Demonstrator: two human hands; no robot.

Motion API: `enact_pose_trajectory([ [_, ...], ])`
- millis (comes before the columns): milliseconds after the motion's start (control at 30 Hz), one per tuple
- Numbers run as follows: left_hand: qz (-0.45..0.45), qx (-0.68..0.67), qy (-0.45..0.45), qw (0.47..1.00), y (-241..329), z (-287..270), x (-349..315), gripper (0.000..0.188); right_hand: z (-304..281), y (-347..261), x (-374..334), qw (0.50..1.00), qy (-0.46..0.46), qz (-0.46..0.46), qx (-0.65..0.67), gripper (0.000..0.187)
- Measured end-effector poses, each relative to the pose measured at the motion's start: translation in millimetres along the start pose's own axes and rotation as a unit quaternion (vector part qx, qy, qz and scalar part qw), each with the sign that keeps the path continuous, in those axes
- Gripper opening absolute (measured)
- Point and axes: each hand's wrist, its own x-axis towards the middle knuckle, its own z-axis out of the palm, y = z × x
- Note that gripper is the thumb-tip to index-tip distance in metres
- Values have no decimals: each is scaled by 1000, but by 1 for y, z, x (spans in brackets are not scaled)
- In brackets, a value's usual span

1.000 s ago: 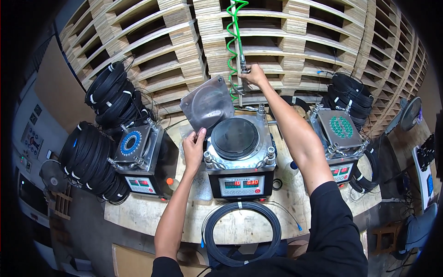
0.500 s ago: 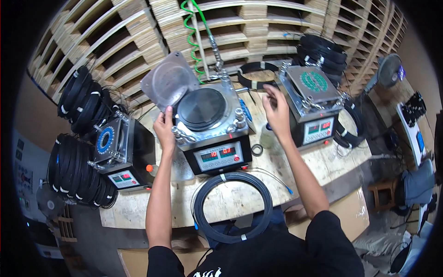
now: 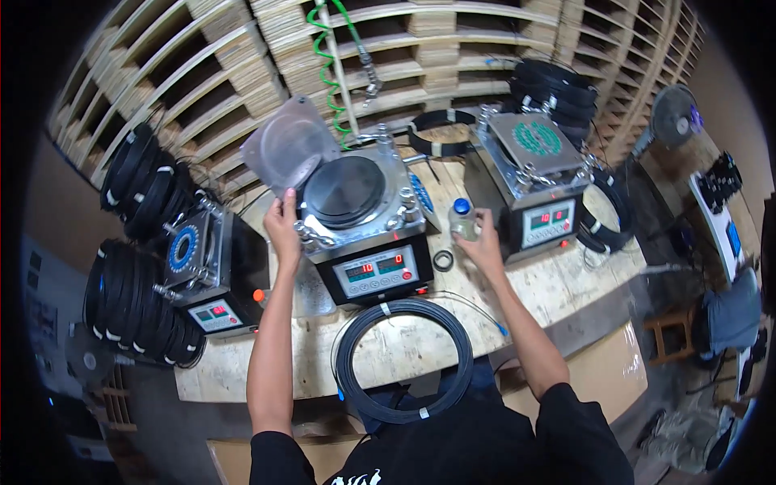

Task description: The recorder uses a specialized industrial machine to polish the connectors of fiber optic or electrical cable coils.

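My right hand [image 3: 482, 245] is closed around a small clear bottle [image 3: 463, 229] with a blue cap, standing on the table right of the middle machine. My left hand [image 3: 283, 226] is at that machine's left side, its fingers closed at the lower edge of a tilted grey plate [image 3: 284, 145]. The middle machine [image 3: 373, 273] has a lit front panel, and a dark round disc [image 3: 345, 191] lies exposed on its top. In front of it, a coil of black cable [image 3: 349, 361] overhangs the table's front edge. A small black ring [image 3: 443, 259] lies near the bottle.
Similar machines stand at the left [image 3: 234, 267] and right [image 3: 505, 190]. Stacks of black cable coils [image 3: 133, 299] lie at the far left, with more coils [image 3: 554, 93] behind the right machine. A green spiral hose [image 3: 327, 73] hangs before the wooden pallets [image 3: 436, 48]. An orange-capped bottle [image 3: 259, 297] stands by my left forearm.
My right hand has come down from above the table onto the blue-capped bottle and closed around it. My left hand stays at the plate. The readouts on the middle and right machines differ.
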Motion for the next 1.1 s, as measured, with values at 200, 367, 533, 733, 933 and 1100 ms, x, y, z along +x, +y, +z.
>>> enact_pose_trajectory([
  [200,23,4,2,1000,-6,8,2,42,-48,-168,86,960,-160,-201,-108,62],
  [367,36,-4,21,999,-22,5,5,48,-15,-280,129,768,-344,-321,-435,62],
  [533,24,27,32,999,-18,1,4,49,30,-326,136,652,-372,-399,-527,34],
  [733,50,-23,44,998,0,4,0,46,51,-332,136,586,-385,-417,-579,17],
  [933,62,6,40,997,-9,-2,3,47,71,-331,160,572,-365,-387,-624,16],
  [1100,72,10,43,996,-6,2,3,44,104,-321,190,591,-351,-395,-610,20],
])
